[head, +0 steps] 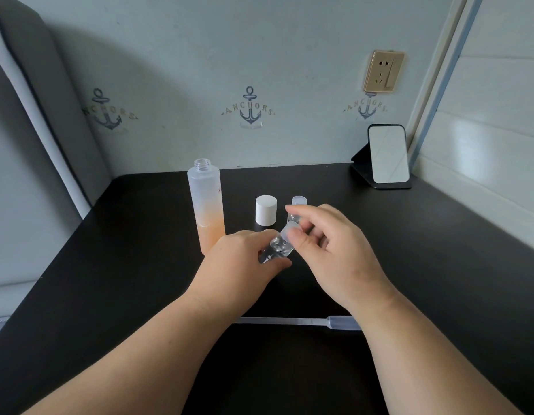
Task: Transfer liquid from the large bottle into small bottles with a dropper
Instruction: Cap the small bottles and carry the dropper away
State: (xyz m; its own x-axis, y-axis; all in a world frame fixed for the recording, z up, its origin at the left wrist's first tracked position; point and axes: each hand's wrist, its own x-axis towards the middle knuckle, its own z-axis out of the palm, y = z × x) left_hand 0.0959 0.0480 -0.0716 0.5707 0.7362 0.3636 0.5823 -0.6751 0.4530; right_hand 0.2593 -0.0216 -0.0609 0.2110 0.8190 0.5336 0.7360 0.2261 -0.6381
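Both hands are occupied with one small bottle (276, 250), which is held tilted above the tabletop (110, 295). Its clear body is gripped by the curled fingers and thumb of the left hand (244, 265), while its translucent cap (291, 230) is pinched between thumb and fingers of the right hand (328, 244). The step in hand is judged to be the loosening or tightening of that cap (which of the two cannot be told from this view).

Nearest the person, a dropper (298, 321) is seen lying flat on the tabletop, partly hidden under the right forearm. For the step to be done well, the bottle should be brought upright before the cap is lifted away, so that nothing is spilled, and the body should be held firmly while only the cap is turned. The cap would best be set down close by, clear of the dropper.

Further back, a second small bottle (298, 205) is partly covered by the right fingers. Just beside it a white cap (266, 210) stands, and to its left the large bottle (206, 205) is found upright and uncapped, with peach liquid in its lower part. A mirror (387, 154) is propped at the far right.
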